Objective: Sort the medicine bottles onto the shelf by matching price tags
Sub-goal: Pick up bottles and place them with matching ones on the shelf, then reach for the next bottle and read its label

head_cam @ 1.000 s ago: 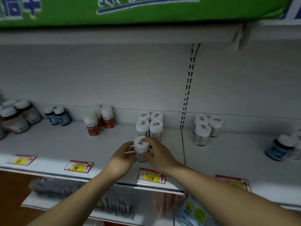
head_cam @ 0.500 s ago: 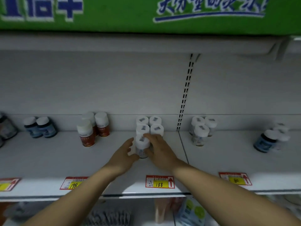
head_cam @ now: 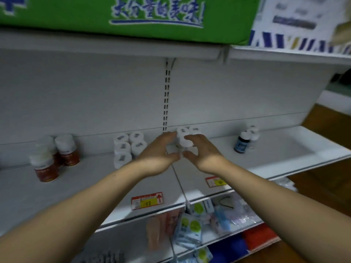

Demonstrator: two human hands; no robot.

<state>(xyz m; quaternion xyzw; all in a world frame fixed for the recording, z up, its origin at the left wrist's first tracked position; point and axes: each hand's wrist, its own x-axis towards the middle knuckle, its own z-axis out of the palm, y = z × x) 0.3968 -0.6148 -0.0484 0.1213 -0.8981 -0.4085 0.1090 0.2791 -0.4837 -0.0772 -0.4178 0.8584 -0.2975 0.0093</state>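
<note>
On the white shelf [head_cam: 91,179], a small group of white-capped bottles stands just right of the slotted upright. The front white bottle [head_cam: 185,142] of that group sits between my two hands. My left hand [head_cam: 158,151] curls round it from the left, and my right hand [head_cam: 204,152] curls round it from the right, index finger on the cap and thumb low on the body. A rear bottle [head_cam: 182,130] of the group shows above my fingers. Several matching white bottles [head_cam: 129,147] stand to the left, behind a red-and-yellow price tag [head_cam: 147,200].
Three red-labelled bottles [head_cam: 55,154] stand at the left and blue-labelled bottles [head_cam: 241,144] at the right. A second price tag [head_cam: 216,181] sits on the edge below my right wrist. Packets [head_cam: 190,224] fill the lower shelf. A green banner [head_cam: 133,16] hangs overhead.
Both hands left the front bottle of the group behind the 188 tag and moved right, past the upright, to the neighbouring white bottles. The view swung right as well.
</note>
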